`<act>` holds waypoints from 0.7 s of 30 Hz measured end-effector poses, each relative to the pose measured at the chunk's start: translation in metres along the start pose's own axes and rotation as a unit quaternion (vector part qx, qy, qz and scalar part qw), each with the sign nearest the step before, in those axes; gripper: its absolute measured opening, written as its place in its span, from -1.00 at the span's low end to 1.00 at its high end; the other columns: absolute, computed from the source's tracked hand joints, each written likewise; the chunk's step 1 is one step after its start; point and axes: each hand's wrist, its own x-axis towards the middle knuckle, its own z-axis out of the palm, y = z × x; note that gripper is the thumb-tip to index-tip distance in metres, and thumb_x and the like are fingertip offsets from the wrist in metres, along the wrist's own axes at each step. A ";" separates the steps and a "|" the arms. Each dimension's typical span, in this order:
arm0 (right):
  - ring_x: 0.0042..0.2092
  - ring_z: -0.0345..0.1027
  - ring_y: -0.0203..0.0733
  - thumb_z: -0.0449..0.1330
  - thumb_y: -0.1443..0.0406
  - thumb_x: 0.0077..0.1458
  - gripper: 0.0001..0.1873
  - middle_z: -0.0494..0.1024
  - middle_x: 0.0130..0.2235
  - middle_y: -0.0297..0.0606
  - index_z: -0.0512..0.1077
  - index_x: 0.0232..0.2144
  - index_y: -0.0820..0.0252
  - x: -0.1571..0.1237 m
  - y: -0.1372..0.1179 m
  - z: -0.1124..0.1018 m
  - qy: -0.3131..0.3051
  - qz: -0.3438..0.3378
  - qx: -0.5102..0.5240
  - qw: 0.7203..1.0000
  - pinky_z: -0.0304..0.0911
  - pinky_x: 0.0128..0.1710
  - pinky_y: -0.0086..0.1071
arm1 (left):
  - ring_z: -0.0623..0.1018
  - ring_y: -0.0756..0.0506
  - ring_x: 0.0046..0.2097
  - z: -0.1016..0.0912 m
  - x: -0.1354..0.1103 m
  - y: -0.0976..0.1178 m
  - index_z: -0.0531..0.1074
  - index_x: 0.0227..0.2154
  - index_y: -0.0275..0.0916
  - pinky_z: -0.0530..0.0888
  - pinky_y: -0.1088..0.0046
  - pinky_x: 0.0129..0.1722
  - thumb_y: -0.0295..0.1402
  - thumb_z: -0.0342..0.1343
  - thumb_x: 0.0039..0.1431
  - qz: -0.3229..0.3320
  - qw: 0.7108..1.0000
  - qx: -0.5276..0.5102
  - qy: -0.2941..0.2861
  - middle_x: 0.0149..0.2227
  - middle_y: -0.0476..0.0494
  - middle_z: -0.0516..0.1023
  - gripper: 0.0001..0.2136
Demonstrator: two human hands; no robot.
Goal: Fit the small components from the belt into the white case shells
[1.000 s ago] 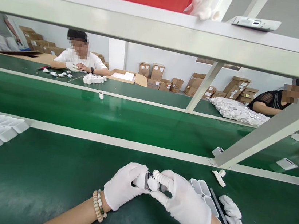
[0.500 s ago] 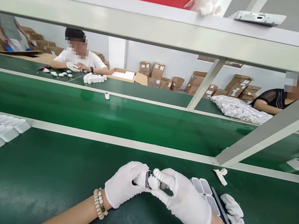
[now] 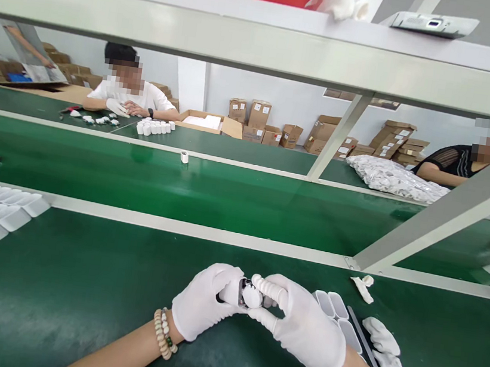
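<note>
My left hand point(image 3: 202, 301), in a white glove, is closed around a small white plastic casing point(image 3: 231, 293) with a dark inner edge. A rounded white part point(image 3: 252, 297) with dark bits around it sits at the casing's open end. My gloved right hand point(image 3: 309, 330) pinches this rounded part between thumb and fingers. The two pieces meet or nearly meet; the exact contact is hidden by the fingers. Beside my right hand stand white open cups point(image 3: 338, 305), partly covered by the hand and forearm.
Rows of white cups point(image 3: 9, 222) stand at the left. A grey strip point(image 3: 363, 334) and crumpled white gloves point(image 3: 382, 336) lie at right. Beyond the bench edge runs a green conveyor belt point(image 3: 225, 196) carrying a white piece point(image 3: 184, 157). A slanted frame post point(image 3: 439, 215) rises at right; co-workers sit opposite.
Pieces on the conveyor belt have shifted to the right, and another has come in at the far left. My hands keep almost the same grip and place.
</note>
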 end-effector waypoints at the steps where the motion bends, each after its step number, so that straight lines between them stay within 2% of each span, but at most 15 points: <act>1: -0.33 0.43 -0.15 0.14 0.17 0.20 -0.82 0.52 -0.30 -0.21 0.44 -0.28 0.15 0.000 0.001 0.001 0.000 -0.003 -0.010 1.000 0.43 -0.30 -0.28 | 0.62 -0.19 -0.13 0.000 0.000 0.000 0.46 -0.07 -0.13 0.60 0.24 -0.07 -0.21 0.39 -0.03 -0.005 1.000 0.001 0.001 -0.14 -0.14 0.61 -0.56; 8: -0.33 0.44 -0.13 0.15 0.18 0.21 -0.83 0.53 -0.26 -0.19 0.45 -0.23 0.13 -0.002 0.011 0.008 0.009 -0.025 -0.065 0.998 0.41 -0.32 -0.26 | 0.61 -0.19 -0.12 0.001 -0.003 -0.001 0.46 -0.06 -0.12 0.59 0.23 -0.06 -0.23 0.40 -0.03 -0.010 1.000 -0.003 0.002 -0.14 -0.14 0.61 -0.55; 11: -0.34 0.44 -0.14 0.16 0.20 0.22 -0.86 0.52 -0.29 -0.21 0.45 -0.29 0.14 0.001 0.010 0.011 0.002 -0.046 -0.075 0.996 0.39 -0.33 -0.28 | 0.61 -0.20 -0.11 0.002 -0.004 -0.001 0.45 -0.06 -0.13 0.58 0.23 -0.05 -0.28 0.39 -0.04 0.000 1.000 -0.002 0.002 -0.12 -0.14 0.60 -0.56; 14: -0.37 0.42 -0.14 0.21 0.18 0.18 -0.84 0.51 -0.35 -0.25 0.44 -0.34 0.15 0.004 0.008 0.014 0.002 -0.045 -0.095 0.994 0.38 -0.37 -0.28 | 0.61 -0.18 -0.13 0.001 -0.003 0.003 0.46 -0.08 -0.12 0.58 0.24 -0.06 -0.34 0.38 -0.04 -0.021 1.000 -0.012 -0.007 -0.14 -0.12 0.60 -0.59; 15: -0.37 0.42 -0.13 0.26 0.17 0.14 -0.82 0.52 -0.35 -0.25 0.44 -0.29 0.16 0.003 0.008 0.016 0.013 -0.041 -0.106 0.993 0.38 -0.37 -0.27 | 0.61 -0.17 -0.14 0.000 -0.002 0.005 0.47 -0.10 -0.12 0.59 0.24 -0.07 -0.36 0.38 -0.05 -0.032 0.999 -0.019 -0.012 -0.15 -0.10 0.60 -0.60; 18: -0.33 0.43 -0.07 0.38 0.16 0.02 -0.48 0.55 -0.26 -0.20 0.38 0.00 0.16 -0.001 0.007 0.017 0.069 -0.045 -0.155 0.984 0.39 -0.33 -0.21 | 0.60 -0.17 -0.16 -0.003 0.001 0.010 0.48 -0.16 -0.12 0.59 0.26 -0.09 -0.43 0.43 -0.14 -0.065 0.997 -0.039 -0.012 -0.18 -0.06 0.59 -0.58; 19: -0.32 0.43 -0.07 0.38 0.16 0.01 -0.43 0.55 -0.24 -0.19 0.36 0.05 0.14 -0.002 0.006 0.016 0.074 -0.051 -0.173 0.981 0.38 -0.32 -0.21 | 0.60 -0.17 -0.15 -0.004 0.002 0.011 0.48 -0.16 -0.12 0.59 0.26 -0.09 -0.46 0.44 -0.18 -0.075 0.996 -0.043 -0.006 -0.17 -0.05 0.59 -0.55; 21: -0.35 0.40 -0.09 0.34 0.14 0.06 -0.54 0.53 -0.27 -0.22 0.39 0.00 0.09 -0.004 0.001 0.014 0.046 -0.060 -0.203 0.976 0.35 -0.35 -0.24 | 0.60 -0.16 -0.15 -0.004 0.002 0.011 0.48 -0.16 -0.12 0.58 0.25 -0.08 -0.49 0.45 -0.22 -0.091 0.994 -0.052 0.008 -0.16 -0.05 0.58 -0.51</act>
